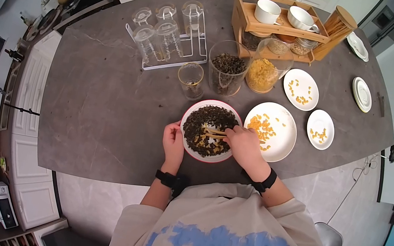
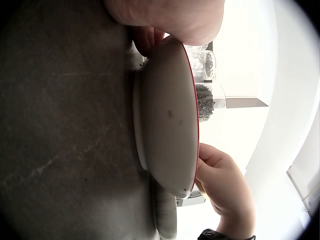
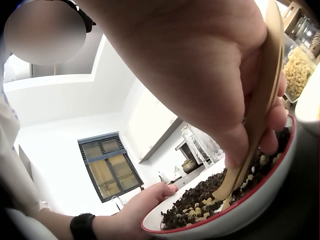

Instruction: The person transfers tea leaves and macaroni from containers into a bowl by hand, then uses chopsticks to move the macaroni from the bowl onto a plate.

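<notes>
A white bowl with a red rim (image 1: 206, 160) stands on the table, holding dark dried leaf-like bits (image 3: 192, 197) mixed with pale yellow curved pieces (image 3: 199, 210). My left hand (image 1: 173, 142) grips the bowl's left side, with the thumb up by the rim. My right hand (image 1: 246, 147) holds wooden tongs (image 3: 265, 90) at the bowl's right side; their tips (image 3: 225, 190) reach down among the yellow pieces. Right of the bowl, a white plate (image 1: 285, 148) carries more yellow pieces (image 1: 262, 128).
Behind the bowl stand a jar of dark bits (image 1: 228, 68), a jar of yellow pieces (image 1: 262, 75) and a small glass (image 1: 191, 81). Farther back are a rack of glasses (image 1: 169, 39) and a wooden shelf (image 1: 277, 29) with cups. Smaller plates (image 1: 301, 89) lie to the right.
</notes>
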Motion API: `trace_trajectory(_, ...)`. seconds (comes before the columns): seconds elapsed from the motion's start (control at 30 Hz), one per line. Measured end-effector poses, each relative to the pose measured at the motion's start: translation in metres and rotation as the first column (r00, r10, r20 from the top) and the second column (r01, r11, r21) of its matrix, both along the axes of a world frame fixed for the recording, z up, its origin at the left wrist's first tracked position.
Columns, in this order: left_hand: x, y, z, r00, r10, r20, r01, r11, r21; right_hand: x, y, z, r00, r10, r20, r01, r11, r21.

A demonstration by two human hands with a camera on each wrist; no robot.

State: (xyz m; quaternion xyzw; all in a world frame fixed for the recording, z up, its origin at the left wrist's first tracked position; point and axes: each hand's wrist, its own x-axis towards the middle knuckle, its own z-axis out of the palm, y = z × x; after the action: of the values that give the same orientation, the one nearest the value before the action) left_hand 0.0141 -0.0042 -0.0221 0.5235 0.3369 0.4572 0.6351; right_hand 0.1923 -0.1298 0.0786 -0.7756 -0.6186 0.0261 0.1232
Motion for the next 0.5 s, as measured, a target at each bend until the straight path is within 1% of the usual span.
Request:
trace_trajectory(0.17, 0.0, 0.0, 0.002, 1.0, -0.003, -0.004, 0.003, 1.0, -0.008, 0.004, -0.001, 0.001, 0.999, -0.037, 0.014, 0.037, 0.999, 0.008)
trace_trajectory(0.27, 0.0, 0.0, 0.002, 1.0, -0.01, 0.005, 0.01, 1.0, 0.002, 0.004, 0.003, 0.002, 0.999, -0.032, 0.005, 0.032, 0.999, 0.04)
trace_trajectory(0.47, 0.001, -0.002, 0.006, 1.0, 0.006, -0.011, -0.006, 1.0, 0.012, 0.001, 0.011, -0.002, 1.0, 0.001, 0.02, -0.002, 0.999, 0.05)
trace_trajectory(0.5, 0.001, -0.002, 0.006, 1.0, 0.005, -0.011, -0.005, 1.0, 0.012, 0.001, 0.012, -0.003, 0.999, 0.006, 0.046, -0.01, 0.996, 0.089)
